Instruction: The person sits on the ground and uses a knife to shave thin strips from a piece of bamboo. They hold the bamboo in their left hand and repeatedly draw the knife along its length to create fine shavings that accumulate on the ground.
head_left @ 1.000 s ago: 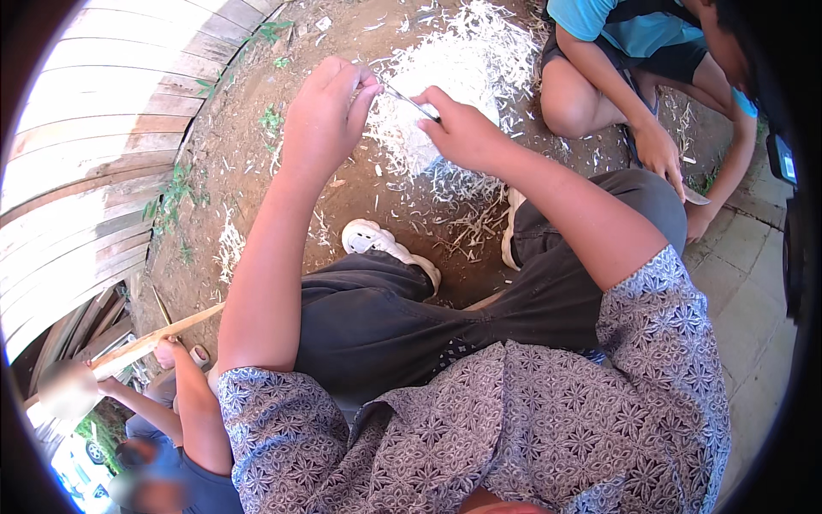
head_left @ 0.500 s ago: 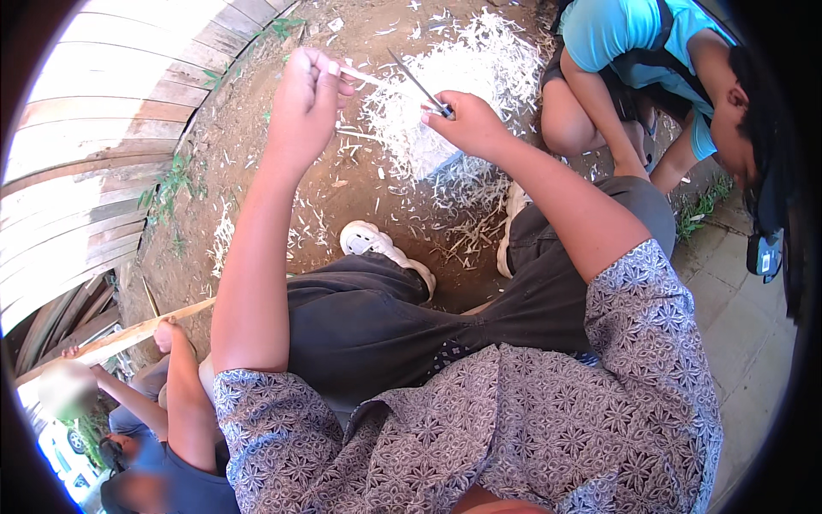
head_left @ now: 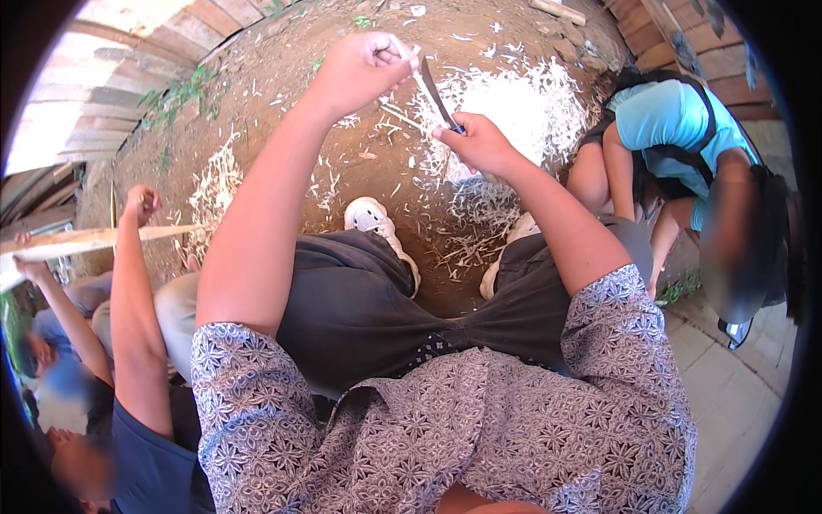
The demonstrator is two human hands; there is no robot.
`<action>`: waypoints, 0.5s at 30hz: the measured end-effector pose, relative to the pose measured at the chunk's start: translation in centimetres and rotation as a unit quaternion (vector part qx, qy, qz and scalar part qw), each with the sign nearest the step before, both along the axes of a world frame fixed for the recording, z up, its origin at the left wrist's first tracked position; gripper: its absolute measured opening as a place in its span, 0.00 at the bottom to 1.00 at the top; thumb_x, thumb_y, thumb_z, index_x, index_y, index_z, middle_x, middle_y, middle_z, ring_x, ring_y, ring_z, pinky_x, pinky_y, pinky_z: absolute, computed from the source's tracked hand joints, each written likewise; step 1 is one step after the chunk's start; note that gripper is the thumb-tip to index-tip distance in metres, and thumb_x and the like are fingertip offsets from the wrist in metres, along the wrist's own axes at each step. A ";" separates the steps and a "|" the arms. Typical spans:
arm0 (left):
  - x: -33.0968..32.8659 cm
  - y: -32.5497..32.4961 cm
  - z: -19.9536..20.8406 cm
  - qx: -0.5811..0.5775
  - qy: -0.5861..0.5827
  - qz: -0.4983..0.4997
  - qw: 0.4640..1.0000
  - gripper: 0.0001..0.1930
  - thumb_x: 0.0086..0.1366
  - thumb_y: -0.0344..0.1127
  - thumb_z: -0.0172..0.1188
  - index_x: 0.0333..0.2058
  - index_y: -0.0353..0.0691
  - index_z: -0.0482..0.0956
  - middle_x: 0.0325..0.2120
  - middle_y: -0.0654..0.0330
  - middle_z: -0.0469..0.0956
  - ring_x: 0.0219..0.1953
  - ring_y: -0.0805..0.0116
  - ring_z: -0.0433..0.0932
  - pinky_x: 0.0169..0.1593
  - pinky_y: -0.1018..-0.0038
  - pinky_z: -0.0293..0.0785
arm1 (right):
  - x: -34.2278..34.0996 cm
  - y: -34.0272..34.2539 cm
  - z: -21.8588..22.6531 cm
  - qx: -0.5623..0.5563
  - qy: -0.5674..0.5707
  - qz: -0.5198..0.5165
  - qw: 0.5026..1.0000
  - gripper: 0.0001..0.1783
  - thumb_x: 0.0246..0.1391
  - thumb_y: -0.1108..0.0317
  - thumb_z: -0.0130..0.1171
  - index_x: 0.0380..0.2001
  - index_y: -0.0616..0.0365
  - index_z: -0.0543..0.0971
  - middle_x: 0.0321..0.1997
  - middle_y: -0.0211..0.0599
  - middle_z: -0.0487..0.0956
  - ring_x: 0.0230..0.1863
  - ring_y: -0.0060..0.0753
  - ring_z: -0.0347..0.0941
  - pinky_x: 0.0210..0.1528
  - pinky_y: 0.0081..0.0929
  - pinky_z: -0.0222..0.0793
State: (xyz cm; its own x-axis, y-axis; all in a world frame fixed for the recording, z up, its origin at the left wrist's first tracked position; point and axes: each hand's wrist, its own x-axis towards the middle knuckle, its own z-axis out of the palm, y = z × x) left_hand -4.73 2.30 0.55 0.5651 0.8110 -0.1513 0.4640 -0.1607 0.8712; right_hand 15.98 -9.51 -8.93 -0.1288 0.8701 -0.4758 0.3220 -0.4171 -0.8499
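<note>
My left hand (head_left: 366, 70) is raised at the upper middle, its fingers pinched on one end of a thin pale strip of wood or bamboo (head_left: 419, 84). The strip slants down toward my right hand (head_left: 479, 144), which is closed around the handle of a knife (head_left: 439, 96). The knife's narrow dark blade points up and slightly left, close along the strip. Whether the edge touches the strip I cannot tell. Below and behind the knife, a bright heap of pale shavings (head_left: 522, 111) lies on the ground.
A person in a light blue shirt (head_left: 676, 116) crouches at the right. Other people sit at the left beside a long pale plank (head_left: 94, 244). More shavings (head_left: 216, 184) lie on the dirt near my left forearm. Board walls (head_left: 111, 86) stand at the upper left and upper right.
The view has shifted. My left hand has come closer to the knife, and the strip has swung from nearly level to steep beside the blade. Both hands keep their hold.
</note>
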 end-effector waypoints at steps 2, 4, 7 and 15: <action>-1.4 1.3 -0.4 0.027 -0.004 0.052 0.998 0.14 0.69 0.40 0.67 0.45 0.36 0.83 0.31 0.65 0.84 0.34 0.77 0.82 0.41 0.78 0.80 | -0.9 0.5 -0.6 -0.012 -0.014 0.020 1.000 0.15 0.65 0.58 0.62 0.37 0.62 0.80 0.16 0.24 0.69 0.13 0.19 0.63 0.15 0.25 0.62; -4.2 3.3 -1.7 0.132 -0.042 0.119 0.983 0.11 0.69 0.39 0.65 0.42 0.37 0.83 0.30 0.63 0.83 0.33 0.76 0.82 0.38 0.76 0.79 | -2.4 0.5 -1.3 -0.045 -0.029 0.042 0.998 0.15 0.66 0.59 0.62 0.37 0.62 0.79 0.16 0.24 0.69 0.13 0.19 0.62 0.15 0.25 0.61; -5.5 3.9 -1.9 0.228 -0.061 0.213 0.948 0.09 0.64 0.36 0.65 0.27 0.39 0.82 0.23 0.58 0.82 0.27 0.69 0.79 0.30 0.68 0.73 | -2.7 -0.2 -3.1 -0.138 -0.027 0.065 0.988 0.14 0.65 0.62 0.63 0.37 0.64 0.78 0.18 0.27 0.71 0.13 0.19 0.62 0.15 0.25 0.60; -6.9 1.7 -1.6 0.267 0.041 0.190 0.944 0.15 0.64 0.43 0.64 0.27 0.36 0.83 0.25 0.47 0.82 0.28 0.52 0.82 0.35 0.60 0.77 | -5.3 1.2 -7.6 -0.214 -0.114 0.081 0.967 0.11 0.64 0.65 0.62 0.35 0.64 0.79 0.21 0.31 0.75 0.17 0.20 0.65 0.18 0.24 0.60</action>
